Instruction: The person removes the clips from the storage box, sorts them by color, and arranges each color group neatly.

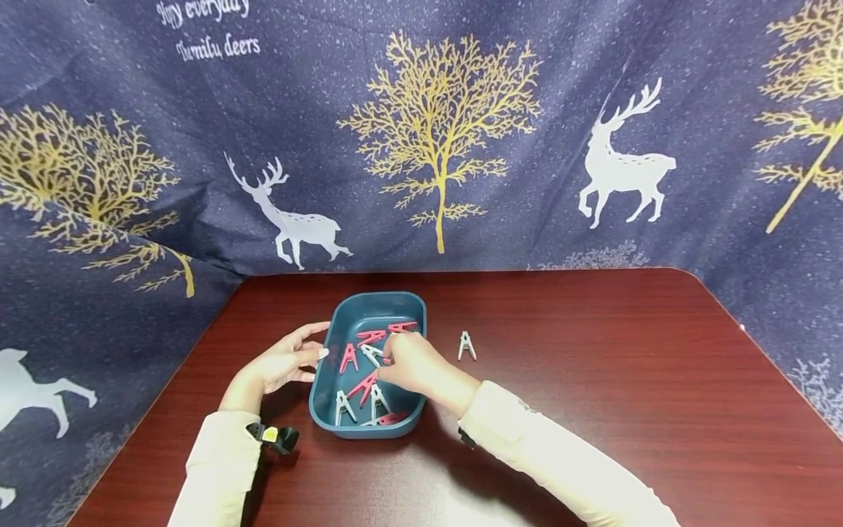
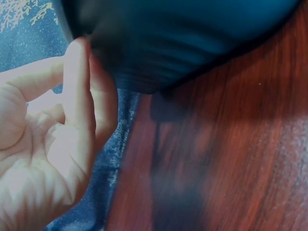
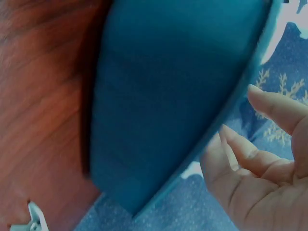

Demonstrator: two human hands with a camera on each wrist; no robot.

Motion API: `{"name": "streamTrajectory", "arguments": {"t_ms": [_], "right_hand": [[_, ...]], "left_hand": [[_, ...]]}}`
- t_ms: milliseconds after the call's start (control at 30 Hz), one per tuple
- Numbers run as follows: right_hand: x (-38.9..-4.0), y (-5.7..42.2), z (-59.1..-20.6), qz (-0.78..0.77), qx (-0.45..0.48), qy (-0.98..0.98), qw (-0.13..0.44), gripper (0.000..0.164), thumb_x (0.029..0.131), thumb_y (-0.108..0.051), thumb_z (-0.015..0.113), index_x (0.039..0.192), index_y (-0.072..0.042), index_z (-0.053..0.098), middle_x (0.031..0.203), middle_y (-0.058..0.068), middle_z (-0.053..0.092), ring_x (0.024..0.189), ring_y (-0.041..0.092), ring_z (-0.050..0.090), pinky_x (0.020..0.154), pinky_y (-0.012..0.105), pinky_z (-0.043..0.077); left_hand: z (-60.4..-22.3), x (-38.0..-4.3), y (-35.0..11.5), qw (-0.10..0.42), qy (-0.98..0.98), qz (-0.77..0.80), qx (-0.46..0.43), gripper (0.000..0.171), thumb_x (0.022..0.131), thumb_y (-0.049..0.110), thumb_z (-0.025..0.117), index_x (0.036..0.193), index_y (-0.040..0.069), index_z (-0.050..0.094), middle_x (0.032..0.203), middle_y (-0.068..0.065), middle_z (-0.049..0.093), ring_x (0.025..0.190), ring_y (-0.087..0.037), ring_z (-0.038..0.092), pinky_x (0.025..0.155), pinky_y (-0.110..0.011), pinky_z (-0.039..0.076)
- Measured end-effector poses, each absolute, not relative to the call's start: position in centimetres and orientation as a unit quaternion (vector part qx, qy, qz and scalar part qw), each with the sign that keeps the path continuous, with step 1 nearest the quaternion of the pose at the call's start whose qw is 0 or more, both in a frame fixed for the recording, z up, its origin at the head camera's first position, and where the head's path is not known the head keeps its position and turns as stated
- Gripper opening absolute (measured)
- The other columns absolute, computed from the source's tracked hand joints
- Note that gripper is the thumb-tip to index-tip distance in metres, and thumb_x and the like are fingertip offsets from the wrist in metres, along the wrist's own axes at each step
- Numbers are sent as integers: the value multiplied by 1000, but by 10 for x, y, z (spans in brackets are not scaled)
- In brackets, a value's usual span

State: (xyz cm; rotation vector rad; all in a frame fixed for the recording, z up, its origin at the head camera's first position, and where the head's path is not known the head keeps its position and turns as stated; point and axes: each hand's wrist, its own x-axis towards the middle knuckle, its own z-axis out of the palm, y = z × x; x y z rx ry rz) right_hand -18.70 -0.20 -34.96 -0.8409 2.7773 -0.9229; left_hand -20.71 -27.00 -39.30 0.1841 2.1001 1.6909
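Note:
A blue plastic tub (image 1: pixel 320 410) sits on the table with several red and white clothespins in it, among them a red clothespin (image 1: pixel 349 357) and a white clothespin (image 1: pixel 344 407). My left hand (image 1: pixel 283 360) is at the tub's left side, its fingertips against the outer wall; in the left wrist view the fingers are loosely bent. Over the tub's right rim reaches my right hand (image 1: pixel 421 366), fingers down among the clothespins. The right wrist view has the tub wall (image 3: pixel 168 96) hiding its fingertips, so I cannot tell whether they pinch a clothespin.
One white clothespin (image 1: pixel 466 345) lies on the table to the right of the tub. The dark red wooden table (image 1: pixel 593 366) ends at the back against a blue cloth (image 1: pixel 514 183) printed with deer and trees. A black wrist camera (image 1: pixel 279 439) is strapped at the left cuff.

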Motion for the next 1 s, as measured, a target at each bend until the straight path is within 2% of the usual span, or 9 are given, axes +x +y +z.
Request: {"name": "streamTrajectory", "arguments": {"t_ms": [167,233,300,400,500,667,833,1000], "right_hand": [[-183,-15,-356,-278,-272,919,66,40,80,-17,73,50,-8,48,44,-3,33,44,10,32,43,21,24],[-183,-19,-359,-262,-262,926,78,39,80,-19,72,50,-10,48,45,-3,36,44,11,36,43,21,27],[-182,-23,-363,-240,-255,932,88,33,80,-21,73,55,-9,54,48,-1,44,46,12,42,45,22,34],[-183,-27,-370,-196,-249,943,98,22,78,-26,75,71,-8,64,61,1,57,56,12,52,54,24,44],[-182,-30,-374,-171,-244,949,105,25,76,-30,77,81,-8,67,71,1,62,62,13,55,58,27,47],[-180,-35,-378,-156,-243,951,111,23,74,-29,78,76,-9,65,71,1,61,63,14,56,59,28,48],[-178,-39,-383,-143,-238,955,107,21,73,-25,79,80,-8,67,80,3,63,69,16,57,64,32,52],[-179,-43,-384,-129,-227,958,118,21,74,-23,79,82,-8,67,82,3,65,68,15,57,63,33,52]], "left_hand": [[-395,-207,-272,218,756,613,71,67,96,9,54,150,7,15,111,-12,60,88,-16,66,77,-34,56],[-396,-207,-273,217,757,613,72,68,96,10,54,151,7,14,112,-12,60,88,-16,66,77,-34,56],[-397,-208,-273,216,757,612,73,68,96,10,54,151,8,15,112,-12,60,87,-16,66,77,-34,56],[-398,-209,-273,216,758,611,75,67,96,9,53,151,8,15,111,-12,60,87,-16,66,77,-35,56],[-398,-209,-273,215,759,610,75,67,96,9,53,150,8,15,112,-11,60,87,-16,65,78,-35,56],[-398,-208,-274,213,757,612,79,67,96,10,54,150,7,15,113,-13,60,89,-16,66,79,-36,55],[-398,-208,-274,213,754,615,85,67,96,10,54,150,6,15,112,-12,61,89,-16,66,78,-36,56],[-398,-209,-274,214,754,614,87,67,96,11,54,150,6,15,113,-12,60,89,-16,66,78,-36,56]]}}
